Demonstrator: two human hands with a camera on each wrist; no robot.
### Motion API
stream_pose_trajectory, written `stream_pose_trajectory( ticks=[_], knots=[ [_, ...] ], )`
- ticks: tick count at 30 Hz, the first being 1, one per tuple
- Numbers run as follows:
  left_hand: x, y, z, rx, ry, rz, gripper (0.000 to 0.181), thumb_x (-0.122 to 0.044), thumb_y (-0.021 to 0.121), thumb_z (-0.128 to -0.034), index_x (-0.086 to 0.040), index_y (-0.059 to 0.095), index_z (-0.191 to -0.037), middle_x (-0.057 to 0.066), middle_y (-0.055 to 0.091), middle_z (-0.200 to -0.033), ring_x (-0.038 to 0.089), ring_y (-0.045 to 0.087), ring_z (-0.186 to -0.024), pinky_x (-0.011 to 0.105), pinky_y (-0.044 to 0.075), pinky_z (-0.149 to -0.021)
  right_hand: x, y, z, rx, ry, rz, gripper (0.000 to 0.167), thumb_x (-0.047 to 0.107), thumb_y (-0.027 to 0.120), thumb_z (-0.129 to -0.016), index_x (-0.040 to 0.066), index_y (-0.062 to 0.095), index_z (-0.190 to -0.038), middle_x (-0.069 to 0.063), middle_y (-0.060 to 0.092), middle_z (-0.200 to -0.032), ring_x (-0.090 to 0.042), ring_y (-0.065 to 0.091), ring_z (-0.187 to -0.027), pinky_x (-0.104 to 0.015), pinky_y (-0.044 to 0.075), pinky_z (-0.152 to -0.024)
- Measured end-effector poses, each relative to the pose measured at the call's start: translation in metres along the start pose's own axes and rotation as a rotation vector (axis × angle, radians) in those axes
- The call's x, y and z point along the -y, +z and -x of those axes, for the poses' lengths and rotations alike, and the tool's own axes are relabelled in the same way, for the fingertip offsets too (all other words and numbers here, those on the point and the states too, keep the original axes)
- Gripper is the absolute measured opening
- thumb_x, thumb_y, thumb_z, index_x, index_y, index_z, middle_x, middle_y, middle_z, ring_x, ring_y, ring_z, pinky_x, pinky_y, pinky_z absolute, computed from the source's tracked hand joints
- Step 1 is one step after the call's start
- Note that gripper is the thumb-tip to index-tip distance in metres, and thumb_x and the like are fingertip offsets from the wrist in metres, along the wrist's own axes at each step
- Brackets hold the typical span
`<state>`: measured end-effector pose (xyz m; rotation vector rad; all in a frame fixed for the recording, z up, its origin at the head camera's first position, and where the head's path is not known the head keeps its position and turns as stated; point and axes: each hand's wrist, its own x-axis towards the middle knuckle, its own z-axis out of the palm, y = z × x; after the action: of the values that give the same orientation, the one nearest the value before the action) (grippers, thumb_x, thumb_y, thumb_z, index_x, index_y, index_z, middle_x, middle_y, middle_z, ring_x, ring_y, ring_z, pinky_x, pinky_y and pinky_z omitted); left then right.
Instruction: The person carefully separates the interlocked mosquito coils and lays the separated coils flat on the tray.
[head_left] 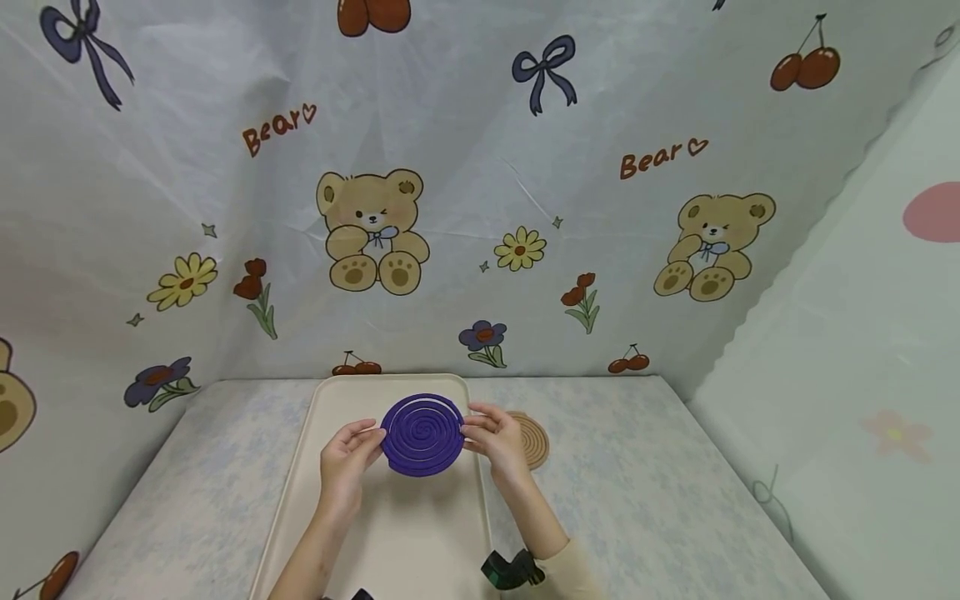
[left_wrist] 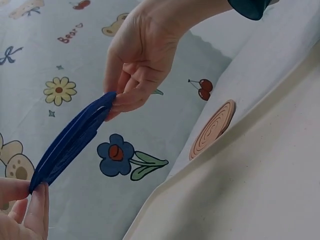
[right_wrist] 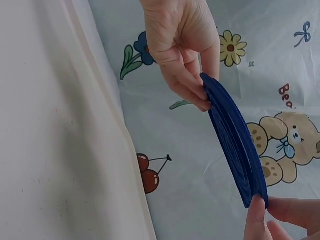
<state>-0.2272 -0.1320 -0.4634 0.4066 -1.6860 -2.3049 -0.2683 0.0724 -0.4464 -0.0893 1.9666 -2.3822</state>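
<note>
A flat purple spiral disc (head_left: 423,435) is held up above the beige tray (head_left: 420,533), its round face toward the head view. The left hand (head_left: 347,467) pinches its left edge between thumb and fingers. On the opposite edge, the right hand (head_left: 501,446) pinches it the same way. Seen nearly edge-on in the left wrist view, the disc (left_wrist: 72,142) looks blue and slightly bent, with the left hand (left_wrist: 25,212) at its lower end and the right hand (left_wrist: 140,62) at its upper end. The right wrist view also shows the disc (right_wrist: 235,142) between both hands.
A tan round coaster-like piece with spiral grooves (head_left: 534,440) lies on the marbled table (head_left: 637,500), right of the tray and partly behind the right hand. A patterned sheet with bears (head_left: 450,167) hangs behind the table, and a white one (head_left: 862,375) stands at the right.
</note>
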Motion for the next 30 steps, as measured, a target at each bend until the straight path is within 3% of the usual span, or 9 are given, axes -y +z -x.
stream_pose_trajectory(
  ticks=[7, 12, 16, 20, 22, 30],
  knots=[
    [-0.0029, -0.0019, 0.0001, 0.007, -0.027, -0.032, 0.028, -0.001, 0.067, -0.0849, -0.001, 0.056, -0.110, -0.013, 0.066, -0.071, -0.001, 0.063, -0.069, 0.014, 0.056, -0.071, 0.0028, 0.0002, -0.0002, -0.010, 0.013, -0.001, 0.040, -0.011, 0.063, -0.082, -0.010, 0.053, -0.120, 0.001, 0.068, -0.079, -0.006, 0.066, -0.067, -0.020, 0.058, -0.060],
    [-0.0032, -0.0019, 0.0004, -0.006, -0.013, -0.025, 0.024, -0.001, 0.068, -0.0843, -0.005, 0.057, -0.106, -0.013, 0.066, -0.072, -0.001, 0.063, -0.070, 0.014, 0.056, -0.070, 0.0032, 0.0011, -0.0005, -0.010, 0.026, -0.007, 0.040, -0.011, 0.062, -0.082, -0.010, 0.052, -0.121, 0.001, 0.068, -0.078, -0.006, 0.065, -0.066, -0.019, 0.058, -0.060],
    [-0.0015, -0.0011, 0.0015, -0.013, 0.048, 0.002, 0.022, 0.003, 0.069, -0.0823, -0.007, 0.059, -0.100, -0.011, 0.067, -0.072, 0.001, 0.064, -0.070, 0.016, 0.057, -0.070, 0.0039, 0.0005, 0.0005, -0.011, 0.023, 0.003, 0.040, -0.011, 0.063, -0.081, -0.010, 0.052, -0.121, 0.001, 0.068, -0.078, -0.006, 0.065, -0.065, -0.020, 0.058, -0.059],
    [0.0001, -0.0011, 0.0030, 0.005, 0.133, -0.002, 0.025, 0.005, 0.069, -0.0804, -0.004, 0.058, -0.101, -0.009, 0.068, -0.073, 0.004, 0.065, -0.069, 0.019, 0.058, -0.069, 0.0031, -0.0024, 0.0001, -0.009, 0.011, -0.009, 0.041, -0.013, 0.062, -0.080, -0.011, 0.052, -0.120, 0.001, 0.068, -0.076, -0.007, 0.066, -0.065, -0.020, 0.058, -0.059],
    [0.0004, -0.0009, 0.0032, 0.004, 0.146, -0.014, 0.027, 0.006, 0.069, -0.0804, -0.002, 0.057, -0.103, -0.009, 0.068, -0.073, 0.004, 0.066, -0.069, 0.020, 0.059, -0.070, 0.0024, -0.0034, -0.0005, -0.009, 0.009, -0.019, 0.040, -0.013, 0.062, -0.080, -0.011, 0.052, -0.119, 0.001, 0.067, -0.076, -0.007, 0.065, -0.065, -0.020, 0.058, -0.059],
    [0.0018, -0.0031, -0.0007, 0.003, -0.033, 0.042, 0.028, 0.001, 0.066, -0.0854, -0.006, 0.052, -0.108, -0.012, 0.067, -0.071, 0.001, 0.064, -0.070, 0.016, 0.057, -0.073, 0.0026, -0.0011, 0.0021, 0.002, -0.026, -0.053, 0.038, -0.012, 0.063, -0.080, -0.010, 0.054, -0.117, 0.000, 0.067, -0.079, -0.008, 0.065, -0.067, -0.021, 0.057, -0.060]
  ],
)
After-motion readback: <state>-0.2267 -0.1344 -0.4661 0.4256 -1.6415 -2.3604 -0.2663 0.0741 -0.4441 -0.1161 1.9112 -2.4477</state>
